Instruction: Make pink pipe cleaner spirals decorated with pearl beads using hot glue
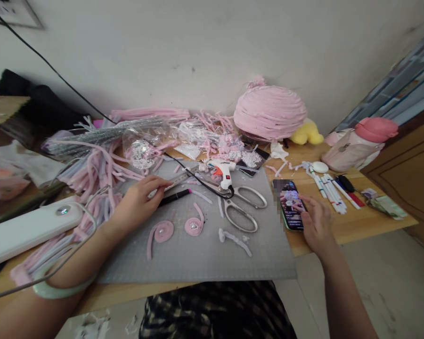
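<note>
Now the loosely open right hand (317, 225) touches a green-edged rectangular phone (292, 215), likely angled for viewing, the half-curled left hand (143, 197) at a flat grey ruler (178, 179), grip unclear.

Smartphone (291, 209) with a pale green edge, face up on the worktop (302, 244) just right of the grey mat (205, 263), screen lit, right fingers (311, 203) at its right edge, slim greyish ruler (177, 179) slanting far and right, near end at the left fingers (155, 183)
</note>
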`<state>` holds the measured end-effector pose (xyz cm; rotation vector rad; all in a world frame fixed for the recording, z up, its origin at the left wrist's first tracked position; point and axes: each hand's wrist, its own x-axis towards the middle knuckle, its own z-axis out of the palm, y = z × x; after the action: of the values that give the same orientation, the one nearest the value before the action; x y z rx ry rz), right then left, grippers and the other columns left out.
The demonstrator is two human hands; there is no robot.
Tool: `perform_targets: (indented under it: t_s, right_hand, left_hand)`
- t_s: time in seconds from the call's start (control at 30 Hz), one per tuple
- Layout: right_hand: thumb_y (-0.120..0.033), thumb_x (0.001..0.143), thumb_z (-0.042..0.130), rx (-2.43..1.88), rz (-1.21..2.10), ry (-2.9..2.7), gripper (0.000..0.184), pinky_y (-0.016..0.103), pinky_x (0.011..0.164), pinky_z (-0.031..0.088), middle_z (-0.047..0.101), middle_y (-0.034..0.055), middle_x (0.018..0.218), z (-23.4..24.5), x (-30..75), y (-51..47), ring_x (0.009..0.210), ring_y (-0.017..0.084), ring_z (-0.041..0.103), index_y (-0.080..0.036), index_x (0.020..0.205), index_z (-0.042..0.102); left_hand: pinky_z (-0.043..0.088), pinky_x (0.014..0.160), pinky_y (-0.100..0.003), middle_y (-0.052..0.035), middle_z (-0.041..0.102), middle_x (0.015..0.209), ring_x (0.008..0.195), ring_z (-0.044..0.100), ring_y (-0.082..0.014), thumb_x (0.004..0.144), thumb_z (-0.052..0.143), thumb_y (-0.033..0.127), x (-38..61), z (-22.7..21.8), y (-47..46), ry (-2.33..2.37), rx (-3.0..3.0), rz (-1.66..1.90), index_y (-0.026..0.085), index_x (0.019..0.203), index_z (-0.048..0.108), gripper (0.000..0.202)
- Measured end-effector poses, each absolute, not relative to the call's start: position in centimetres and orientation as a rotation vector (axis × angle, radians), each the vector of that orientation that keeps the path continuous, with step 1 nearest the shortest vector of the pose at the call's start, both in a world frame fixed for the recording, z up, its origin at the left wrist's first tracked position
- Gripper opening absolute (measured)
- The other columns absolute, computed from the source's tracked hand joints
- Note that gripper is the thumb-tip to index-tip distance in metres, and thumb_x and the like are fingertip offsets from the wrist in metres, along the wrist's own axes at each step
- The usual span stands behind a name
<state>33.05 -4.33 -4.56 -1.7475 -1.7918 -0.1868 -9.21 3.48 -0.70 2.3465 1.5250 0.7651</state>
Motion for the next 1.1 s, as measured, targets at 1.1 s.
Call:
perform_targets:
  t_s: [1.1]
  right_hand:
    - [-0.018, 0.084, 0.050, -1.281, 0.411, -2.664, 0.015, 0.028, 0.066, 0.043, 0.065, 0.0055, 0.082, 1.3, 14.3, -2.1, 0.074, 0.017, 0.060, -0.017, 0.083, 0.064]
  left_hand:
    - [0.021, 0.078, -0.035, -0.0024, 0.066, 0.096, 0.090, 0.053, -0.0178, 0.088, 0.050, 0.030, -6.6, 0.2, 0.8, 0.820, 2.673, 0.288, 0.025, 0.101, 0.063, 0.019]
